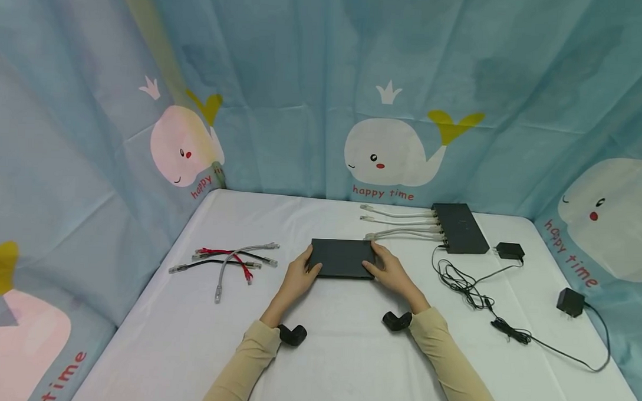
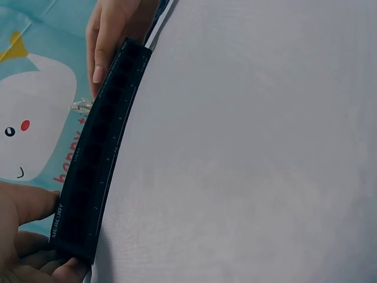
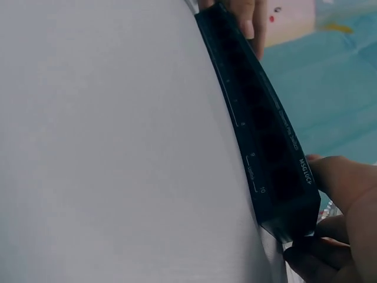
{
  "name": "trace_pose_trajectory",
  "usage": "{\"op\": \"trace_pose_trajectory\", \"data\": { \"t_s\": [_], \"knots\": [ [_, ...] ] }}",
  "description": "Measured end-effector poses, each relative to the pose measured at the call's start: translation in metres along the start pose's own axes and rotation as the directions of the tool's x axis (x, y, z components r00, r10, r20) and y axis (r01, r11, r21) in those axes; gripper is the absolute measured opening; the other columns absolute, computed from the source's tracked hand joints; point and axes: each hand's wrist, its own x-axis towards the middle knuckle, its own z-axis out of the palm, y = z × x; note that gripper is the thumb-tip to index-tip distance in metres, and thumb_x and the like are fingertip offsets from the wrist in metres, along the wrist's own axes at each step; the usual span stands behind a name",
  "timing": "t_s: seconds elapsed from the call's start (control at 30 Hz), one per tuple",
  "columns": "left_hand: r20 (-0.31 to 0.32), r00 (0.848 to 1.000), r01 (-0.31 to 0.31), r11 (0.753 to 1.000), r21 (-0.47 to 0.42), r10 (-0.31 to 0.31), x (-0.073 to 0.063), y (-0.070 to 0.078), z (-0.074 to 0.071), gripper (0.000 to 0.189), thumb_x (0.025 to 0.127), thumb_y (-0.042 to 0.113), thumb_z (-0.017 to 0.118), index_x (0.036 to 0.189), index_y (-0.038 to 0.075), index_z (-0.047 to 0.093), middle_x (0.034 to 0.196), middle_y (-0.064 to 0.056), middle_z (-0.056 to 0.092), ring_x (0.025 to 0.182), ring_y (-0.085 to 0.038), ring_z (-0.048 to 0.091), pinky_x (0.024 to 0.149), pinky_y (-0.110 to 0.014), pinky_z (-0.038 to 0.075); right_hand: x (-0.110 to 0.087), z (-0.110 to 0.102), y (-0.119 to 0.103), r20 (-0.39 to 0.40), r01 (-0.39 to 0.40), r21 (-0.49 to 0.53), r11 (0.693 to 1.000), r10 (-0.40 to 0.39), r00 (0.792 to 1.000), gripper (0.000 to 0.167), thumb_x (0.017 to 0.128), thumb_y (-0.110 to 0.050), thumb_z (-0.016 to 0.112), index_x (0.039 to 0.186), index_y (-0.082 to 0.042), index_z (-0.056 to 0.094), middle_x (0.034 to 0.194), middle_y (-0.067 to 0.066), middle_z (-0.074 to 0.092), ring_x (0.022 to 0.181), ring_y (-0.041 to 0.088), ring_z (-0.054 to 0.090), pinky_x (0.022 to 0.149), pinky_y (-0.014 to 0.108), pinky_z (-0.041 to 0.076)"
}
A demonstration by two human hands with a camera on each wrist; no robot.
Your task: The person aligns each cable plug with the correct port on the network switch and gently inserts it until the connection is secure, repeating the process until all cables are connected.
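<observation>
From my end, the blue whale-print curtain (image 1: 281, 134) spans ten to two o'clock, with the white-covered table (image 1: 315, 359) below it; at the table's middle I see the flat black box (image 1: 342, 258), a row of numbered ports along its near side — though I can't tell whether its underside touches the cloth. At two o'clock from it a second black box (image 1: 460, 228) lies on the table, pale cables (image 1: 405, 230) running from its nine o'clock side. The left hand (image 1: 299, 276) grips the flat box at its nine o'clock end, the right hand (image 1: 390, 272) at its three — both thumbs over the top. Toward nine o'clock I have a crossed handful of loose cables (image 1: 225, 261); toward three, a coiled black cord (image 1: 458, 282), one small power adapter (image 1: 510, 251) and, farther out, another adapter (image 1: 570, 302)
</observation>
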Motion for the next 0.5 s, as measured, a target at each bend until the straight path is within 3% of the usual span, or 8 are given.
{"op": "trace_pose_trajectory", "data": {
  "t_s": [0.13,0.5],
  "knots": [
    [-0.001,1.0,-0.022,1.0,0.011,0.022,-0.0006,-0.0003,0.0003,0.06,0.093,0.014,0.057,0.139,-0.011,0.028,0.143,-0.029,0.031,0.131,-0.037,0.034,0.098,-0.037,0.041,-0.001,0.0008,0.0003,-0.006,-0.001,-0.003,1.0,0.001,1.0,0.071,0.092,-0.035,0.057,0.145,0.001,0.026,0.146,0.023,0.029,0.134,0.04,0.028,0.105,0.055,0.028],
    [0.003,1.0,0.024,1.0,-0.008,-0.024,-0.0053,0.005,0.0038,0.055,0.092,0.016,0.058,0.138,-0.006,0.036,0.14,-0.025,0.039,0.126,-0.034,0.043,0.095,-0.032,0.045,-0.0047,-0.0017,0.0041,-0.019,-0.003,-0.025,1.0,0.003,1.0,0.066,0.093,-0.03,0.056,0.144,0.0,0.026,0.145,0.024,0.031,0.133,0.04,0.03,0.106,0.054,0.028]
  ]
}}
